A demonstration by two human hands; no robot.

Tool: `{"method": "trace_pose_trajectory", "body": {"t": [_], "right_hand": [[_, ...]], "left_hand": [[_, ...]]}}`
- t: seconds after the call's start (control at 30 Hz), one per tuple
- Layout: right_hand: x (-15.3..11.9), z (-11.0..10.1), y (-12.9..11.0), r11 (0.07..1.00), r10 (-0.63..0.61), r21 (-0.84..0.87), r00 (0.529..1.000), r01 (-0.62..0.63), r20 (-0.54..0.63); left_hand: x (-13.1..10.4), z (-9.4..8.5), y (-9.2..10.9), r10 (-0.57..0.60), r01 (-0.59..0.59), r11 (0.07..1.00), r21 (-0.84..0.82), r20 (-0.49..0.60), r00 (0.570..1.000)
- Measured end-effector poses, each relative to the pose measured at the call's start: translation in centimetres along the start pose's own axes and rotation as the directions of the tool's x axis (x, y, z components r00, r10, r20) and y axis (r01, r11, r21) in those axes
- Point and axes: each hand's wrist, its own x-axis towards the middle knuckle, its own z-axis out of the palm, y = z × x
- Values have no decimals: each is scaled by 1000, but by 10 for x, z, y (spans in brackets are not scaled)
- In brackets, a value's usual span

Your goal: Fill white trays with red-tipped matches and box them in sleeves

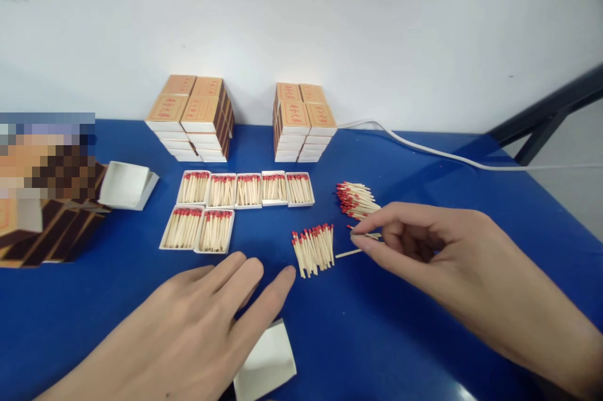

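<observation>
My left hand (pixel 202 319) hovers palm down with fingers apart, holding nothing, its thumb tip beside the lower left of a loose row of red-headed matches (pixel 313 250). Partly under that hand lies an empty white tray (pixel 268 360). My right hand (pixel 424 250) has thumb and index finger pinched together around a match (pixel 374 236) whose red head shows near the fingertips. Beyond the right fingertips is a heap of matches (pixel 355 200). A single match (pixel 347 254) lies just left of that hand. Several open trays filled with matches (pixel 219 230) form two rows behind the left hand.
Two stacks of matchboxes (pixel 200 112) (pixel 301 115) stand against the white wall. More matchboxes (pixel 51 231) are piled at the left, beside empty white trays (pixel 125 184). A white cable (pixel 438 149) crosses the back of the blue table (pixel 471 193). A black metal frame (pixel 556 112) stands at the right.
</observation>
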Motion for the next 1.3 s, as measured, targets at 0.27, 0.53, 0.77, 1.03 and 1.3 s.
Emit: {"method": "trace_pose_trajectory", "body": {"t": [0.27,0.53,0.77,1.03,1.3], "right_hand": [[0,1,5,944,-223,-213,962,254,159],[-4,-1,1,982,-125,-147,990,115,-61],[-6,7,-12,994,3,110,992,11,-126],[-5,10,-9,994,-13,106,994,24,-107],[-10,21,-8,956,-284,-140,937,259,-202]], "left_hand": [[-4,0,0,3,-3,1000,23,-1,1000],[-5,0,-2,24,-24,1000,8,-24,999],[-4,0,-1,1,-1,1000,8,-3,1000],[-2,1,1,-3,3,1000,4,-40,999],[-6,3,1,-8,8,1000,14,-41,999]]}}
